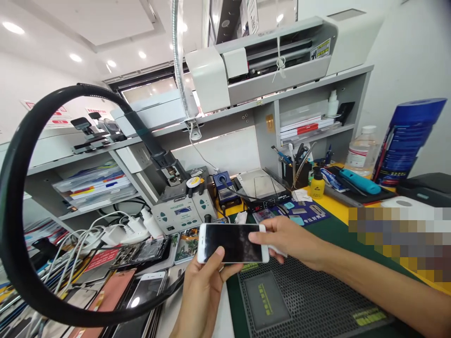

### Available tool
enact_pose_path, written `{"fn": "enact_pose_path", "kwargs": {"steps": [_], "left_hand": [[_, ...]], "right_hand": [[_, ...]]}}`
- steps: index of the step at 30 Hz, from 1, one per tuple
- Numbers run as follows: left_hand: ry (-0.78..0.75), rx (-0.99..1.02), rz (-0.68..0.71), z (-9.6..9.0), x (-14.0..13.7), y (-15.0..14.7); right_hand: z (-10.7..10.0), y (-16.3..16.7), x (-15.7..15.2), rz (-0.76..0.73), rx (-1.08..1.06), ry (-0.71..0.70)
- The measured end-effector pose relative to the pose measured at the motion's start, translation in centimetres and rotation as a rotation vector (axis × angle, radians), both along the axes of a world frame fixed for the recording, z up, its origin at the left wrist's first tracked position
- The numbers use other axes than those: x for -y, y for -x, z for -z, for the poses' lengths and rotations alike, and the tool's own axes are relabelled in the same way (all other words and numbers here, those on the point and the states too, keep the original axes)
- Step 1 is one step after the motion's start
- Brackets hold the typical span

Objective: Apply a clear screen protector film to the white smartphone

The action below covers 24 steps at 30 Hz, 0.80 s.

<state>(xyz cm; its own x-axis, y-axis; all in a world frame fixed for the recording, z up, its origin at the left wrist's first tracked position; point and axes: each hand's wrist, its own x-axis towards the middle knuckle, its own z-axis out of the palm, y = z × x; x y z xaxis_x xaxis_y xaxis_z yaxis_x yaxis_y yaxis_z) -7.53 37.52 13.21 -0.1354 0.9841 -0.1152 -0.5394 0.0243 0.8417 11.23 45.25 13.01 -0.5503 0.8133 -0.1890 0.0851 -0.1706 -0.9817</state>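
A white smartphone [234,251] with a dark screen is held sideways above the workbench. My left hand [207,281] grips its lower left part, thumb on the front and fingers behind. At the other end, my right hand [285,239] holds the phone, its thumb lying on the glass. Something white shows by the right hand's fingers under the phone, too little of it to name. Below the hands lies a black perforated repair mat [299,300] on a green mat [331,239].
A thick black hose [14,188] loops across the left side. Behind stand a grey hot-air station [183,211], a tool holder [298,171] and a yellow bottle [317,185]. Phones and parts, including a white phone [146,291], crowd the left. A clear bottle [361,150] stands at right.
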Motion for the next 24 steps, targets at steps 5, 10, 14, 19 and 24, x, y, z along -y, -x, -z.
{"fn": "enact_pose_path", "kwargs": {"steps": [5,10,14,19,24], "left_hand": [[0.135,-0.136,0.147,0.4,-0.4,1.0],[0.171,-0.112,0.395,0.7,0.0,0.3],[0.155,-0.108,0.278,0.4,0.3,-0.2],[0.135,-0.061,0.130,0.8,-0.1,-0.1],[0.114,0.081,0.144,1.5,-0.5,0.3]], "right_hand": [[-1.4,-1.7,-1.6,0.171,-0.002,-0.111],[-2.3,-2.1,-1.5,0.104,-0.032,-0.052],[-3.0,-2.8,-2.0,0.237,-0.106,-0.131],[-3.1,-2.5,-0.9,0.383,-0.086,-0.305],[-1.0,0.0,1.9,0.295,0.012,-0.366]]}}
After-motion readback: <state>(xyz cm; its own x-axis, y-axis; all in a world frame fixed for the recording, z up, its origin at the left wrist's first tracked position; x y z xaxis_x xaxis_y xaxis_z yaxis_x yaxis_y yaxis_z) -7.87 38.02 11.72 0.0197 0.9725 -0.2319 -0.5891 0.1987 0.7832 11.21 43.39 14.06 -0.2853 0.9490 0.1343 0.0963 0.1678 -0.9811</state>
